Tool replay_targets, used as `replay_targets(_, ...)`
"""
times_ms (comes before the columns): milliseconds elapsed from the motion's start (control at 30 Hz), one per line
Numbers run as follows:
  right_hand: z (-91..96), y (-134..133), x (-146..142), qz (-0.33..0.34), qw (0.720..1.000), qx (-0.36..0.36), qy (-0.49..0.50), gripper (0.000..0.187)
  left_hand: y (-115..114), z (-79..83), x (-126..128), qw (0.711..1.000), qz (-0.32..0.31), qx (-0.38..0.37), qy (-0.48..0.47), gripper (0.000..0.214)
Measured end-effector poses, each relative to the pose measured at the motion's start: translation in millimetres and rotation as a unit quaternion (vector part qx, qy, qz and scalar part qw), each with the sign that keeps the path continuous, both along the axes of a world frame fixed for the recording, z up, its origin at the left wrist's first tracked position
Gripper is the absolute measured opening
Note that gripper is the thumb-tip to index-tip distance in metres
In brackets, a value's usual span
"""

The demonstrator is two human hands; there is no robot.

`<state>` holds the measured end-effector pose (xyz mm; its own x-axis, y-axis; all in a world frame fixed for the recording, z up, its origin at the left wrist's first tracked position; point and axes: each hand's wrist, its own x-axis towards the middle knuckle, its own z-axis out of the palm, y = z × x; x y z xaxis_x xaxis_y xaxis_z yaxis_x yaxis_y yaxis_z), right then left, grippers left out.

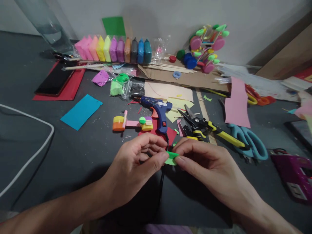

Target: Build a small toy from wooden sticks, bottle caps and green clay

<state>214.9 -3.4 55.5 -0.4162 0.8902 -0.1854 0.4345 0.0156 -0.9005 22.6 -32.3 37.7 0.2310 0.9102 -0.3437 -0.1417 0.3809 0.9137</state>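
Both of my hands meet at the middle of the dark table, pinching one small green foam piece (171, 158) between them. My left hand (136, 165) holds its left end with thumb and fingers curled. My right hand (207, 162) grips the right end the same way. Just beyond my fingers lies a blue glue gun (158, 112) on a red paper scrap (170, 134); its black cord runs down between my hands. A small pink stick model with orange, yellow and green discs (131, 123) sits left of the gun.
Yellow-handled cutters (209, 127) and teal scissors (248, 143) lie to the right, beside a pink sheet (237, 102). A row of coloured clay packs (114, 48) lines the wall. A blue sheet (81, 111), a phone on red paper (56, 79) and a white cable (29, 156) are at left.
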Motion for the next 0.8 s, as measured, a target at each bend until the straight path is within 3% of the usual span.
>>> replay_targets(267, -0.2, 0.9, 3.3, -0.013, 0.999, -0.049, 0.001, 0.027, 2.3, -3.4, 1.1, 0.997, -0.056, -0.051, -0.020, 0.017)
replay_targets(600, 1.5, 3.1, 2.1, -0.017, 0.996, -0.082, 0.002, 0.028, 1.2, -2.0, -2.5, 0.998, -0.038, -0.027, 0.033, 0.020)
replay_targets(800, 12.2, 23.3, -0.3, -0.041, 0.994, -0.106, 0.002, 0.030, 6.8, -2.3, -5.8, 0.993, -0.025, -0.118, -0.021, 0.021)
